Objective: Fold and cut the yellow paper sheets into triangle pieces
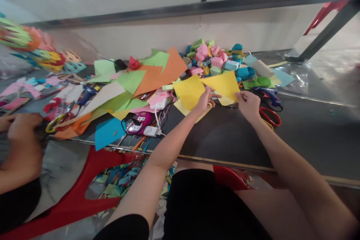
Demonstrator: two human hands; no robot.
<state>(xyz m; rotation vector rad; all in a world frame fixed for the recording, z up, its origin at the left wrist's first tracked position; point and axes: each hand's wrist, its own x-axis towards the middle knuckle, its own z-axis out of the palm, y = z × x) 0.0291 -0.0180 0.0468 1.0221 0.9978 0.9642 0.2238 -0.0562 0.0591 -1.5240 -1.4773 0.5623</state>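
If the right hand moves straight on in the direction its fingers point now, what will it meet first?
The yellow paper, which the right hand pinches at its lower edge. Past that, probably the heap of small folded paper pieces, though depth is hard to judge.

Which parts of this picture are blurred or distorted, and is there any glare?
Head view: the yellow paper between the left hand and right hand is fairly sharp; the paper crafts at the far left edge are smeared; the metal rail runs tilted; bright glare sits in the top left corner.
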